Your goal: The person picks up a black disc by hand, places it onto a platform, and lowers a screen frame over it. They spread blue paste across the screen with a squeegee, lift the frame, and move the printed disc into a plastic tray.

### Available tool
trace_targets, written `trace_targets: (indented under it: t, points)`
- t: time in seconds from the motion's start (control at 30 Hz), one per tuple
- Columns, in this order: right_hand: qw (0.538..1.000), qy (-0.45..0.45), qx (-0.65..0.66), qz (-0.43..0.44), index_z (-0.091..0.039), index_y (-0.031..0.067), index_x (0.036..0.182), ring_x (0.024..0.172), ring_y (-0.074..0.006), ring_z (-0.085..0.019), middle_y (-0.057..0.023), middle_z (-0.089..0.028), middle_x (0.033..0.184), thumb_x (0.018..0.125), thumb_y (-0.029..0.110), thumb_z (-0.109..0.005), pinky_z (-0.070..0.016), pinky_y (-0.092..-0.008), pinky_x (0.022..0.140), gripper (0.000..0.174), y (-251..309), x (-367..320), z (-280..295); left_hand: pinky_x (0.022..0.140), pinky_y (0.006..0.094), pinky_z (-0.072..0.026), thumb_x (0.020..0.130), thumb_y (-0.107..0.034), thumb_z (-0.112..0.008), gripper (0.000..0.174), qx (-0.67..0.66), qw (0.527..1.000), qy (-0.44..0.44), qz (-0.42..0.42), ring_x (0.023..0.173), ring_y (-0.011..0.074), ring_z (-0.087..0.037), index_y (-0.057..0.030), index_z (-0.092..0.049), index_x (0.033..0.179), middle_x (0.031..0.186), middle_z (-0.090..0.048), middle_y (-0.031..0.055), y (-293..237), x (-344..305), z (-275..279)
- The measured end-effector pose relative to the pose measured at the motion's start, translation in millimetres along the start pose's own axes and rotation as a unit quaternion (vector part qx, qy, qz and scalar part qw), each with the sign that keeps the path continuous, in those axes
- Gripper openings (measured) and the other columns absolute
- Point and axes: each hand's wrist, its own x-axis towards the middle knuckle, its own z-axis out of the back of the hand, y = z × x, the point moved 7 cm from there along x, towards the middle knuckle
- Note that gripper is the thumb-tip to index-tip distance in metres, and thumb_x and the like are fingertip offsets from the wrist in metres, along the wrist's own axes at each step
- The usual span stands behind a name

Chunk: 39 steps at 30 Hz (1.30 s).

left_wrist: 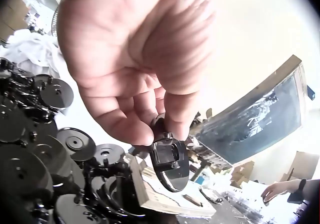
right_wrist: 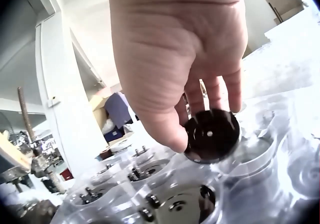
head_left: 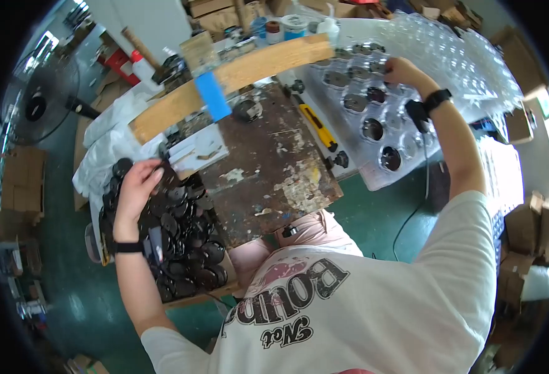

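Pinching glossy black round disc (right_wrist: 211,135), right hand (right_wrist: 175,59).

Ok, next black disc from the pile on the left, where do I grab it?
Probably by the rim, pinched from above. The black discs lie mostly flat and overlapping in the pile, so only their edges stand free; the right hand holds its disc the same way, thumb against fingers.
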Motion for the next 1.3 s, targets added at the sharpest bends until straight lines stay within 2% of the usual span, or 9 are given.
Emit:
trace_targets:
  t: [0.17, 0.47, 0.7, 0.87, 1.0, 1.1, 1.13, 1.23, 1.3]
  points:
    - [0.998, -0.052, 0.025, 0.020, -0.064, 0.0034, 0.090, 0.076, -0.0240, -0.062, -0.0136, -0.065, 0.082, 0.070, 0.024, -0.066, -0.0481, -0.0352, 0.070, 0.029, -11, 7, 4, 0.057, 0.0189, -0.0399, 0.086, -0.014, -0.056, 0.023, -0.018, 0.997, 0.061, -0.043, 0.071, 0.0051, -0.052, -0.0084, -0.056, 0.108, 0.088, -0.062, -0.0012, -25, 25, -26]
    - [0.979, -0.085, 0.124, 0.136, -0.061, 0.0019, 0.098, 0.078, -0.0203, -0.062, -0.0118, -0.065, 0.083, 0.078, 0.014, -0.059, -0.0482, -0.0308, 0.071, 0.023, 159, -27, 60, 0.071, 0.0290, -0.0471, 0.082, -0.022, -0.059, 0.034, 0.085, 0.981, 0.075, -0.159, 0.072, 0.0198, -0.061, -0.0090, -0.056, 0.113, 0.091, -0.065, 0.0096, -24, 98, -79]
    - [0.934, -0.086, 0.122, 0.324, -0.057, 0.0009, 0.107, 0.093, -0.0148, -0.058, -0.0124, -0.061, 0.099, 0.081, 0.005, -0.058, -0.0457, -0.0274, 0.080, 0.027, 241, -42, 87, 0.091, 0.0360, -0.0410, 0.077, -0.030, -0.063, 0.042, 0.365, 0.888, 0.029, -0.279, 0.110, 0.0277, -0.048, -0.0165, -0.056, 0.116, 0.124, -0.050, 0.0078, -42, 74, -86]
    - [0.872, 0.032, 0.323, 0.367, -0.056, 0.0008, 0.108, 0.095, -0.0149, -0.058, -0.0083, -0.060, 0.104, 0.081, 0.004, -0.057, -0.0450, -0.0260, 0.084, 0.028, 268, -51, 92, 0.095, 0.0371, -0.0367, 0.077, -0.032, -0.062, 0.042, 0.409, 0.868, 0.102, -0.261, 0.120, 0.0276, -0.037, -0.0199, -0.056, 0.117, 0.130, -0.044, 0.0052, -43, 70, -71]
    - [0.860, 0.115, 0.324, 0.377, -0.056, 0.0009, 0.109, 0.094, -0.0140, -0.058, -0.0068, -0.060, 0.105, 0.082, 0.003, -0.057, -0.0462, -0.0254, 0.082, 0.027, 263, -37, 82, 0.093, 0.0393, -0.0383, 0.079, -0.030, -0.060, 0.041, 0.394, 0.870, 0.082, -0.286, 0.113, 0.0283, -0.045, -0.0167, -0.055, 0.118, 0.120, -0.051, 0.0080, -47, 51, -61]
    - [0.880, 0.182, 0.257, 0.354, -0.056, 0.0016, 0.110, 0.091, -0.0133, -0.058, -0.0066, -0.060, 0.104, 0.082, 0.004, -0.056, -0.0468, -0.0251, 0.080, 0.027, 267, -29, 64, 0.085, 0.0367, -0.0440, 0.083, -0.027, -0.058, 0.047, 0.193, 0.946, 0.052, -0.256, 0.095, 0.0261, -0.056, -0.0139, -0.046, 0.127, 0.105, -0.059, 0.0107, -51, 28, -48]
    - [0.884, 0.172, 0.253, 0.353, -0.056, 0.0021, 0.110, 0.090, -0.0133, -0.058, -0.0062, -0.060, 0.104, 0.083, 0.004, -0.055, -0.0471, -0.0253, 0.079, 0.027, 277, -28, 60, 0.085, 0.0367, -0.0440, 0.083, -0.027, -0.058, 0.047, 0.192, 0.947, 0.050, -0.254, 0.095, 0.0261, -0.056, -0.0139, -0.046, 0.127, 0.105, -0.059, 0.0107, -52, 16, -52]
    - [0.892, 0.153, 0.243, 0.349, -0.056, 0.0032, 0.110, 0.086, -0.0133, -0.057, -0.0054, -0.060, 0.102, 0.083, 0.003, -0.054, -0.0476, -0.0259, 0.077, 0.028, 316, -27, 45, 0.072, 0.0310, -0.0473, 0.087, -0.025, -0.055, 0.054, -0.103, 0.987, 0.061, -0.109, 0.074, 0.0227, -0.060, -0.0071, -0.033, 0.133, 0.087, -0.062, 0.0125, -43, -10, -71]
    - [0.900, 0.005, 0.218, 0.377, -0.055, 0.0057, 0.113, 0.082, -0.0143, -0.057, -0.0054, -0.060, 0.096, 0.081, 0.005, -0.057, -0.0478, -0.0269, 0.075, 0.032, 343, -15, 46, 0.070, 0.0300, -0.0470, 0.087, -0.025, -0.055, 0.056, -0.088, 0.987, 0.067, -0.117, 0.071, 0.0215, -0.060, -0.0058, -0.030, 0.134, 0.084, -0.062, 0.0120, -36, -11, -83]
